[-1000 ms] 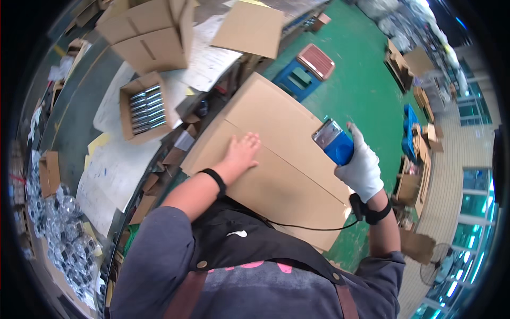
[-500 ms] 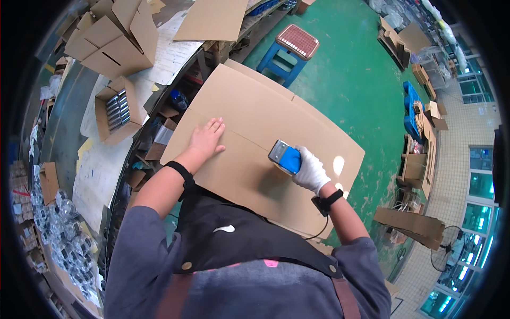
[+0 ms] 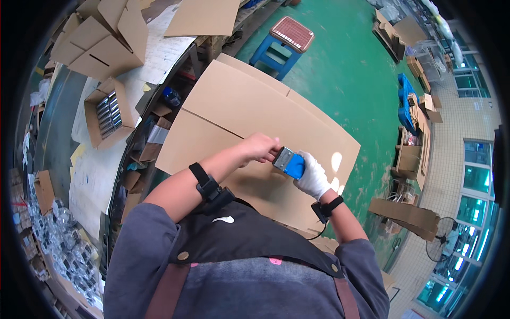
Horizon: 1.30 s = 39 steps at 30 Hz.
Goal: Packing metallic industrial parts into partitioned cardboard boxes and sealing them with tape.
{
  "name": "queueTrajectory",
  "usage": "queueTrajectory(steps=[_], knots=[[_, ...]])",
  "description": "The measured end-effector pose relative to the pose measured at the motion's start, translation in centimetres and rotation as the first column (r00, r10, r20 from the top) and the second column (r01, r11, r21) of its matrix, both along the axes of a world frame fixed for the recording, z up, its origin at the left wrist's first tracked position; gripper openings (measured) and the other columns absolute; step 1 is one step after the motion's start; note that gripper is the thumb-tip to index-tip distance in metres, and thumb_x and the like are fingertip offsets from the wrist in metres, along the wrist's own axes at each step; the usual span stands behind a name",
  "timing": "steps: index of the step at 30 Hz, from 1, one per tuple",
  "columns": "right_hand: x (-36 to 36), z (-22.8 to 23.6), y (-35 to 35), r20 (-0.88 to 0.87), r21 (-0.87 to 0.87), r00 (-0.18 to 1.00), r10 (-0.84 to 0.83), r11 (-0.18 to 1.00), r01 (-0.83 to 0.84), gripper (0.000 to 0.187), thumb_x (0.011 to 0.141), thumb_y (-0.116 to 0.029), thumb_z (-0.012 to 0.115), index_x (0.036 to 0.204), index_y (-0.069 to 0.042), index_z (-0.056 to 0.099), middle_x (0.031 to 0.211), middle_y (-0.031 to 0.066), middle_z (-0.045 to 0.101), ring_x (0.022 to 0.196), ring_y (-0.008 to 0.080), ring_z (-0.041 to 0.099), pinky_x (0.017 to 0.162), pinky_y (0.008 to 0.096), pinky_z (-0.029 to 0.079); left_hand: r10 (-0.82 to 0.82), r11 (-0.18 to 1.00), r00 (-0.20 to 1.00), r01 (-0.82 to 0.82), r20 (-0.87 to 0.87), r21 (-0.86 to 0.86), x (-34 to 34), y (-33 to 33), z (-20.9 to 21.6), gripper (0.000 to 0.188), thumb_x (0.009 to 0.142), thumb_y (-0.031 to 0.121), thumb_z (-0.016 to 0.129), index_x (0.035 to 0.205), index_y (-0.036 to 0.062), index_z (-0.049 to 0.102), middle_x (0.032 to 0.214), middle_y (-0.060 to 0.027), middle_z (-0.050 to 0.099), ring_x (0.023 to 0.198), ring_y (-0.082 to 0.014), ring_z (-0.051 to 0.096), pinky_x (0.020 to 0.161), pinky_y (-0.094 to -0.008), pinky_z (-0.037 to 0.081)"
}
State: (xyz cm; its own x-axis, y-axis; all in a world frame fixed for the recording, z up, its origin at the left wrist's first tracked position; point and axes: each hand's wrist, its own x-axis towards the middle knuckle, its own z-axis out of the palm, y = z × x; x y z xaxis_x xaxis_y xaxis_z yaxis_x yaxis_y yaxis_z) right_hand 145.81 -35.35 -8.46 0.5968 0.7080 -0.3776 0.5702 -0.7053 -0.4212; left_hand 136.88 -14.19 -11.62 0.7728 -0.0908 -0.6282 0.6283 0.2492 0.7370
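My right hand (image 3: 313,178), in a white glove, is wrapped round a blue hand-held tape dispenser (image 3: 289,164) with a metal front end. Bare and with its fingers curled, my left hand (image 3: 260,148) is right at that metal end. Whatever its fingertips pinch there, if anything, is too small to make out. Both hands are above a large flat cardboard carton (image 3: 212,109), which lies in front of me with a seam running across it between its flaps.
On the worktable (image 3: 98,175) at left stand an open box (image 3: 119,119) of shiny metal cylinders and an open carton (image 3: 109,53). A blue stool (image 3: 276,53) with a brown seat stands beyond the flat carton. Clear plastic-wrapped items (image 3: 61,242) lie at lower left.
My left hand has lifted from lying flat on the carton and moved right to the dispenser's metal end, its fingers now curled. My right hand keeps the dispenser, shifted only slightly.
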Motion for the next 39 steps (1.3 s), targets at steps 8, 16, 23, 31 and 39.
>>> queueTrajectory(steps=[8, 16, 23, 31, 39], knots=[[-0.1, 0.4, 3.9, 0.069, -0.071, 0.992, 0.107, 0.992, -0.102, 0.060, 0.066, -0.008, 0.065, 0.124, -0.007, 0.049, 0.109, 0.0212, 0.062, 0.102, 0.0402, 0.060, 0.087, 0.0452, 0.050, 0.186, 0.959, 0.953, -0.229, -0.237, -0.168, 0.3, 1.1, -5.9, 0.016, 0.089, 0.023, 0.064, 0.093, 0.0079, 0.067, 0.079, -0.0028, 0.067, 0.067, -0.0124, 0.061, 0.053, -0.0286, 0.048], [-3.9, 1.2, 21.6, 0.008, -0.248, 0.949, 0.314, 0.920, -0.302, 0.037, 0.070, -0.021, 0.062, 0.103, -0.006, 0.057, 0.088, 0.0216, 0.067, 0.086, 0.0398, 0.065, 0.077, 0.0466, 0.052, 0.517, 0.477, 0.817, -0.523, 0.255, 0.706, -9.5, 20.6, -11.3, 0.017, 0.082, 0.020, 0.066, 0.078, 0.0035, 0.066, 0.079, -0.0145, 0.068, 0.074, -0.0270, 0.066, 0.069, -0.0380, 0.052], [-6.5, 0.8, 29.3, 0.007, -0.303, 0.945, 0.327, 0.901, -0.309, 0.035, 0.067, -0.020, 0.063, 0.097, -0.003, 0.059, 0.087, 0.0216, 0.067, 0.083, 0.0381, 0.066, 0.077, 0.0447, 0.052, 0.510, 0.325, 0.859, -0.246, 0.049, 0.913, -10.5, 27.1, -7.8, 0.021, 0.087, 0.028, 0.061, 0.093, 0.0085, 0.064, 0.093, -0.0141, 0.067, 0.091, -0.0316, 0.064, 0.078, -0.0444, 0.051], [-6.6, 1.2, 29.9, 0.002, -0.375, 0.955, 0.298, 0.885, -0.275, 0.037, 0.067, -0.020, 0.065, 0.099, -0.004, 0.058, 0.086, 0.0204, 0.067, 0.082, 0.0376, 0.066, 0.076, 0.0439, 0.053, 0.201, 0.260, 0.979, -0.019, -0.035, 0.965, -10.0, 25.8, -9.4, 0.021, 0.089, 0.018, 0.054, 0.100, 0.0011, 0.058, 0.107, -0.0180, 0.063, 0.105, -0.0353, 0.059, 0.086, -0.0451, 0.050], [-7.0, 1.4, 30.4, 0.021, -0.372, 0.950, 0.310, 0.885, -0.281, 0.035, 0.067, -0.020, 0.066, 0.097, -0.004, 0.057, 0.087, 0.0195, 0.067, 0.082, 0.0370, 0.067, 0.075, 0.0443, 0.053, 0.604, 0.578, 0.792, -0.511, 0.088, 0.636, -11.6, 26.2, -18.9, 0.018, 0.091, 0.017, 0.055, 0.102, 0.0034, 0.055, 0.093, -0.0148, 0.065, 0.084, -0.0260, 0.064, 0.072, -0.0353, 0.051]])
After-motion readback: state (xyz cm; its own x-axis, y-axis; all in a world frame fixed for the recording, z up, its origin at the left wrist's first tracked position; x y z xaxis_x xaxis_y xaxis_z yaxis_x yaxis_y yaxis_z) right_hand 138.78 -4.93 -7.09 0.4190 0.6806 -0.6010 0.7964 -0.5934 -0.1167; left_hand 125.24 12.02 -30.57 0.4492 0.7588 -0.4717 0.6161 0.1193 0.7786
